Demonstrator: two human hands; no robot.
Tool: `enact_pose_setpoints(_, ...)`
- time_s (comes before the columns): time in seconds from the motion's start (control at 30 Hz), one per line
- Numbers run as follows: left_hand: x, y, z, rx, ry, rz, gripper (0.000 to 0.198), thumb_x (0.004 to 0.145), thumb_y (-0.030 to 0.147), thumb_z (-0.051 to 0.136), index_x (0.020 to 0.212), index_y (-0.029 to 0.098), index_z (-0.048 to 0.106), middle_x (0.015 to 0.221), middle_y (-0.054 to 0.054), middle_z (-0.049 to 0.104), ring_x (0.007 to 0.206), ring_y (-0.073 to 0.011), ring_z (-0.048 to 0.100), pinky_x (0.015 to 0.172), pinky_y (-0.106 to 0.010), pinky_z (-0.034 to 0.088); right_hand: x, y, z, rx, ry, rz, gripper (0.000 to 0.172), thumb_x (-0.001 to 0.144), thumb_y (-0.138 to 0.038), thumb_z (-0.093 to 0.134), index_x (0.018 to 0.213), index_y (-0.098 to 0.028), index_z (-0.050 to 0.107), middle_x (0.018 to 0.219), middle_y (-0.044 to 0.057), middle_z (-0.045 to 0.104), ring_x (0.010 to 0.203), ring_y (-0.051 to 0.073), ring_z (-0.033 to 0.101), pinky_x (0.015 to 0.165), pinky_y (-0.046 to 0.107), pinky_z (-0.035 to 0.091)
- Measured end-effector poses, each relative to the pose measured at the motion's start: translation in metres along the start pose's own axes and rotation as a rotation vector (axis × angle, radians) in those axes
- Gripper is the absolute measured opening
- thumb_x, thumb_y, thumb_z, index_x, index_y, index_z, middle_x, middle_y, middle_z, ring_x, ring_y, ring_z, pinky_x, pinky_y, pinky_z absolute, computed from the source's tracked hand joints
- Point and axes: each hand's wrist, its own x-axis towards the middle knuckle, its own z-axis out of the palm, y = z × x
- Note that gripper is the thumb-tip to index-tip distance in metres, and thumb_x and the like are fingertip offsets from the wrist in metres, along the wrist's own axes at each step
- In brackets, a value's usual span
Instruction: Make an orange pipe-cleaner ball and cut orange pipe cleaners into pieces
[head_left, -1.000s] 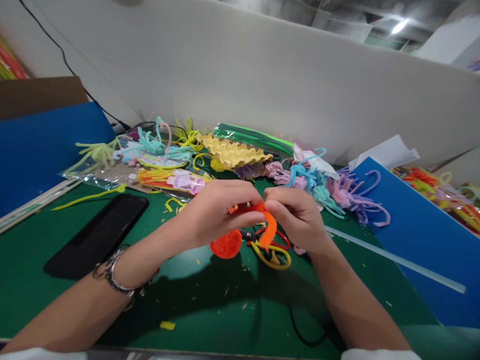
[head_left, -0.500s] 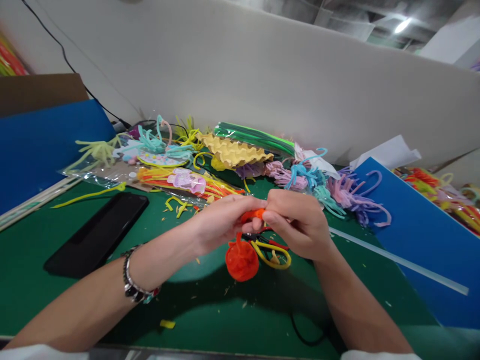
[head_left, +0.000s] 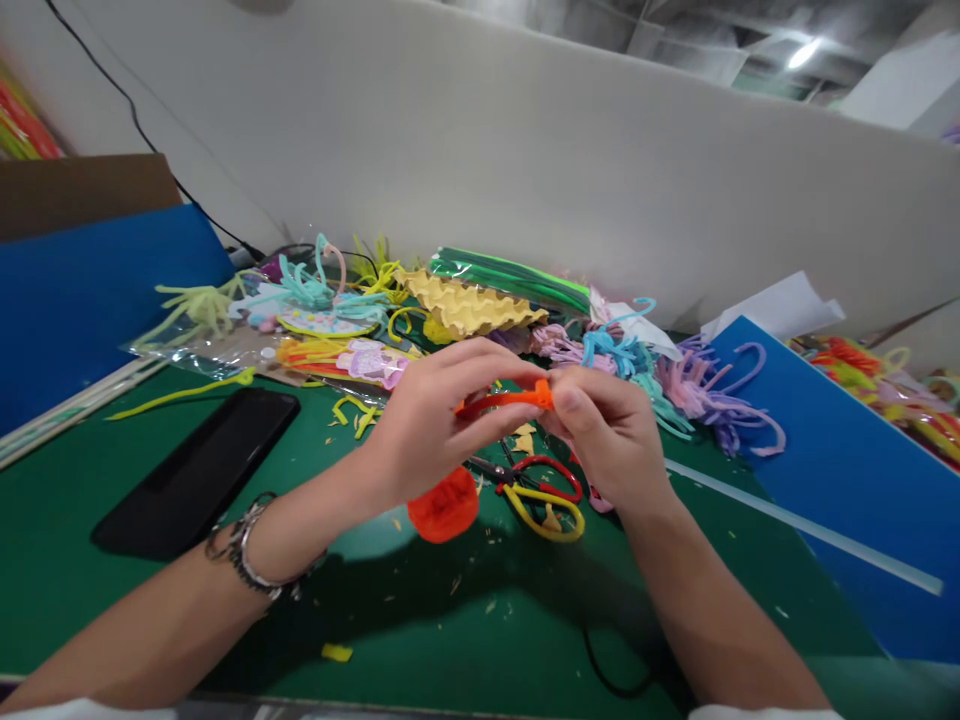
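My left hand [head_left: 439,415] and my right hand [head_left: 611,430] meet above the green table [head_left: 420,620], both pinching one orange pipe cleaner [head_left: 510,399]. Its straight part runs between my fingertips. An orange coiled ball [head_left: 444,506] at its other end hangs below my left hand. Scissors with red and yellow handles [head_left: 546,495] lie on the table just under my hands.
A black phone [head_left: 199,470] lies at the left. Piles of coloured pipe cleaners [head_left: 675,385], a yellow corrugated piece [head_left: 469,305] and plastic packets [head_left: 337,355] crowd the back. Blue boards [head_left: 840,470] flank both sides. A clear stick [head_left: 802,525] lies at the right.
Both hands have risen slightly and turned the orange pipe cleaner. The orange ball has swung left under my left hand, and the straight orange part now shows between the fingertips.
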Motion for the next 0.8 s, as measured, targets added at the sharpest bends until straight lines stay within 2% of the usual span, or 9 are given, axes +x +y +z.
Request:
enact_pose_setpoints(0.1, 0.001, 0.001, 0.000, -0.003, -0.027, 0.014, 0.009, 0.077, 0.017, 0.054, 0.082, 0.016, 0.061, 0.076, -0.003, 0.060, 0.069, -0.0111, 0.053, 0.061, -0.022, 0.043, 0.002, -0.001, -0.002, -0.078, -0.026, -0.041, 0.034, 0.085, -0.029, 0.042, 0.053, -0.018, 0.038, 0.050, -0.004, 0.031, 0.048, 0.007, 0.029, 0.045, 0.023, 0.023)
enact_pose_setpoints(0.17, 0.003, 0.003, 0.000, -0.103, -0.068, -0.108, 0.010, 0.077, 0.020, 0.053, 0.074, 0.016, 0.061, 0.066, -0.001, 0.057, 0.060, -0.0096, 0.049, 0.054, -0.020, 0.040, 0.003, -0.002, -0.004, -0.143, -0.034, -0.062, 0.033, 0.085, -0.026, 0.042, 0.053, -0.018, 0.038, 0.050, -0.004, 0.032, 0.048, 0.007, 0.029, 0.045, 0.023, 0.024)
enact_pose_setpoints(0.33, 0.003, 0.007, 0.001, -0.589, -0.266, -0.516, 0.016, 0.076, 0.024, 0.049, 0.067, 0.016, 0.059, 0.050, 0.005, 0.045, 0.042, -0.0049, 0.035, 0.039, -0.016, 0.028, 0.005, -0.006, -0.009, -0.280, -0.069, -0.173, 0.029, 0.082, -0.017, 0.045, 0.053, -0.017, 0.042, 0.049, -0.005, 0.033, 0.046, 0.006, 0.031, 0.044, 0.021, 0.024)
enact_pose_setpoints(0.43, 0.002, 0.005, 0.001, -0.694, -0.333, -0.573, 0.012, 0.073, 0.024, 0.050, 0.068, 0.016, 0.059, 0.049, 0.005, 0.042, 0.040, -0.0042, 0.031, 0.037, -0.016, 0.024, 0.005, -0.007, -0.010, -0.301, -0.083, -0.203, 0.027, 0.082, -0.015, 0.046, 0.055, -0.017, 0.044, 0.049, -0.006, 0.033, 0.045, 0.005, 0.031, 0.044, 0.021, 0.023)
enact_pose_setpoints(0.5, 0.001, 0.003, 0.002, -0.618, -0.317, -0.479, 0.007, 0.071, 0.021, 0.053, 0.072, 0.017, 0.059, 0.056, 0.004, 0.047, 0.045, -0.0055, 0.037, 0.041, -0.017, 0.029, 0.005, -0.007, -0.009, -0.289, -0.080, -0.200, 0.028, 0.082, -0.015, 0.045, 0.054, -0.017, 0.043, 0.049, -0.006, 0.033, 0.046, 0.005, 0.030, 0.044, 0.021, 0.023)
enact_pose_setpoints(0.7, 0.001, -0.006, 0.001, -0.057, -0.140, 0.027, 0.009, 0.074, 0.020, 0.055, 0.068, 0.015, 0.056, 0.062, 0.001, 0.051, 0.057, -0.0092, 0.045, 0.052, -0.020, 0.037, 0.006, -0.003, -0.006, -0.246, -0.125, -0.167, 0.031, 0.082, -0.016, 0.045, 0.052, -0.017, 0.038, 0.050, -0.006, 0.030, 0.047, 0.005, 0.029, 0.045, 0.021, 0.022)
enact_pose_setpoints(0.8, 0.001, -0.007, 0.000, 0.055, -0.127, 0.149, 0.012, 0.079, 0.021, 0.051, 0.069, 0.015, 0.054, 0.064, -0.001, 0.054, 0.059, -0.0102, 0.047, 0.053, -0.020, 0.038, 0.007, -0.001, -0.005, -0.239, -0.139, -0.158, 0.030, 0.083, -0.017, 0.045, 0.053, -0.016, 0.039, 0.051, -0.006, 0.030, 0.047, 0.005, 0.028, 0.045, 0.020, 0.022)
